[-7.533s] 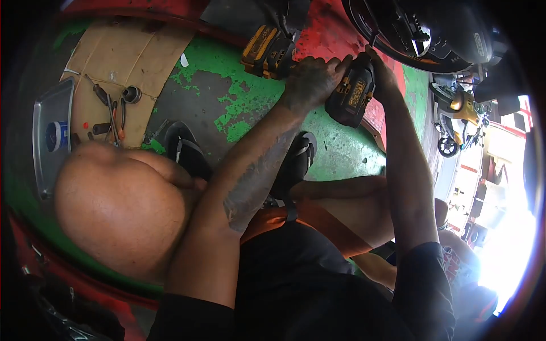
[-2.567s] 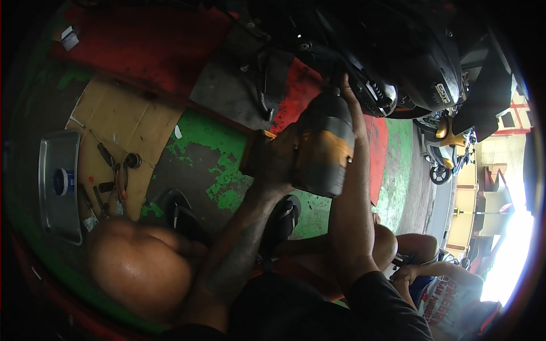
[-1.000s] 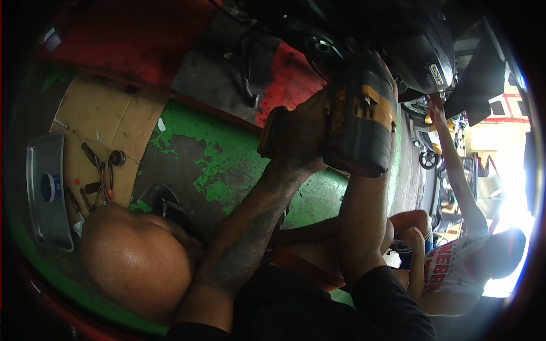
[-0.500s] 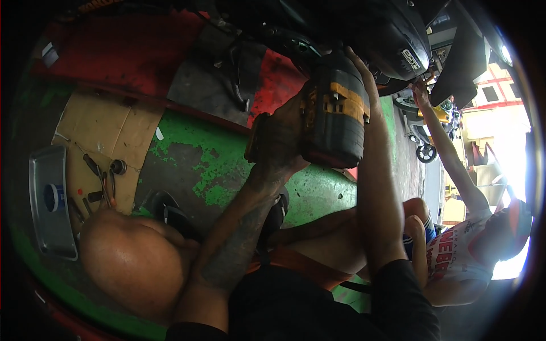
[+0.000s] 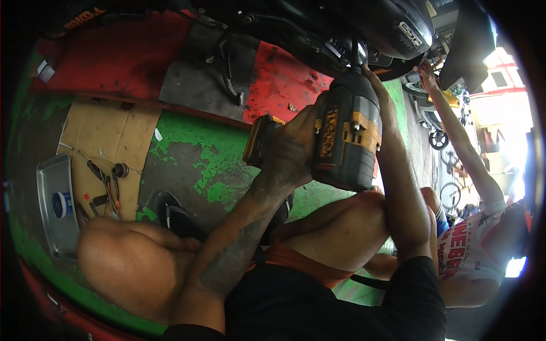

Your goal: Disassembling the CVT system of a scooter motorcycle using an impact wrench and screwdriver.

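I am holding a chunky black and yellow drill (image 5: 348, 136) sideways. Its nose is pointing at the dark motorbike (image 5: 392, 28), its battery sticking out left.

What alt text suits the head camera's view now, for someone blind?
A left hand holds a black-and-yellow power drill pointed at a black motorcycle, the right hand by the drill's nose. At left, tools lie on cardboard beside a metal tray; at right, another person's arm extends.

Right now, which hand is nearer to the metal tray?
Left. The left hand grips the handle of the power tool, well right of the metal tray; the right hand is farther right, by the tool's front end.
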The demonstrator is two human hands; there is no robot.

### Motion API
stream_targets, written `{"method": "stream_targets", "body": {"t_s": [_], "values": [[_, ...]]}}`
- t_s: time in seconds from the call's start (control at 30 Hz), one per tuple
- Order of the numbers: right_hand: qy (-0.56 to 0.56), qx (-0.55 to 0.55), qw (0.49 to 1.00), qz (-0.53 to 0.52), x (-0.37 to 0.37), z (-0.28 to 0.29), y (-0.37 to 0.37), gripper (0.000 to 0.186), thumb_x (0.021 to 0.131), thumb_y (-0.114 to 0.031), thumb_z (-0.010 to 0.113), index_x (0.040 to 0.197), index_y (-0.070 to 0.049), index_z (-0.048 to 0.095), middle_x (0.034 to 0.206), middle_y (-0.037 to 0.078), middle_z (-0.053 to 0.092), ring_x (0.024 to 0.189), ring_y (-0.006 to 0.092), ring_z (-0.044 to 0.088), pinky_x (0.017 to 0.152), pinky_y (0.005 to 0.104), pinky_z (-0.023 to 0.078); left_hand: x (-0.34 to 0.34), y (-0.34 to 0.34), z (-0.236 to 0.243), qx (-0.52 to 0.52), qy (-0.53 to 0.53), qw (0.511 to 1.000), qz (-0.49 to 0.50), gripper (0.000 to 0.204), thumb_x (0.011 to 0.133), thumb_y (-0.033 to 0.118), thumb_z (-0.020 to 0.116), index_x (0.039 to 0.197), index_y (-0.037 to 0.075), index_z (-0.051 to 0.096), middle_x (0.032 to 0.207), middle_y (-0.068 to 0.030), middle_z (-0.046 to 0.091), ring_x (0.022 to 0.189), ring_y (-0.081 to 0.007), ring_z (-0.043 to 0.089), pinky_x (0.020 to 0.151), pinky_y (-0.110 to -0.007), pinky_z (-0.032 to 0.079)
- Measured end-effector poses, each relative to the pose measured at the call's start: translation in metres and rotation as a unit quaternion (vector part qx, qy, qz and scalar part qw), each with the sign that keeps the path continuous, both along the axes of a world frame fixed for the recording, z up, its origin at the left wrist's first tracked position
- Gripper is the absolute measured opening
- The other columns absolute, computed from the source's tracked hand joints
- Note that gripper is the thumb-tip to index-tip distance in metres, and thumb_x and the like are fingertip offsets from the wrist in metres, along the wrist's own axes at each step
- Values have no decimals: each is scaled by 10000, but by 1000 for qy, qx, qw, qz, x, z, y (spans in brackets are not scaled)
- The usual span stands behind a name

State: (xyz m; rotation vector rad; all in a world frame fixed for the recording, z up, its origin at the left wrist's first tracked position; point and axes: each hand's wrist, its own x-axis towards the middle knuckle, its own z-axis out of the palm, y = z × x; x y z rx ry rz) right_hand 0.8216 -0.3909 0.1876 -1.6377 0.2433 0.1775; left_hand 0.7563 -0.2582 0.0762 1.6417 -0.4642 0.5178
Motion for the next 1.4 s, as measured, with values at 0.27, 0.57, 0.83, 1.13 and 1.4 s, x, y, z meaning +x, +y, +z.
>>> {"method": "stream_targets", "body": {"t_s": [0.27, 0.57, 0.83, 1.13, 1.4], "values": [[-97, -39, 994, -17, 24, -12, -47, 415, 927, -381, 543, 1139, -32, 615, 974, 79, 676, 810, 146, 656, 747, 262, 516, 32, -29, 1, 54, -37, 998, 19, 710, 765, 212, 661, 1343, -82, 372, 975, -174, 587, 791, -318, 648, 668, -376, 543], [-176, -153, 972, 10, 14, -7, -48, 371, 971, -292, 469, 1219, -44, 592, 1039, 66, 663, 865, 119, 641, 786, 257, 508, 18, -43, 14, 100, 44, 993, 40, 767, 760, 206, 664, 1382, -79, 318, 990, -160, 561, 760, -285, 648, 650, -365, 544], [31, 153, 986, 62, 39, -8, -61, 330, 927, -299, 605, 1079, -7, 602, 910, 91, 677, 761, 170, 674, 678, 299, 574, 26, -52, -6, -10, 8, 1000, -15, 682, 749, 176, 697, 1312, -60, 393, 987, -149, 560, 824, -292, 642, 686, -382, 542], [12, 74, 997, 9, 38, -4, -59, 329, 959, -391, 527, 905, -80, 620, 710, 35, 635, 575, 116, 606, 509, 254, 515, 24, -54, 6, 2, 53, 998, -31, 632, 772, 135, 675, 1309, -45, 394, 978, -138, 561, 841, -272, 647, 692, -360, 538], [-11, 159, 987, 12, 42, -18, -64, 322, 985, -367, 477, 834, -112, 604, 638, -29, 580, 513, 85, 553, 484, 224, 473, 22, -47, 19, 154, 50, 987, 19, 732, 784, 203, 637, 1379, -83, 319, 1042, -164, 580, 847, -254, 662, 679, -358, 556]]}}
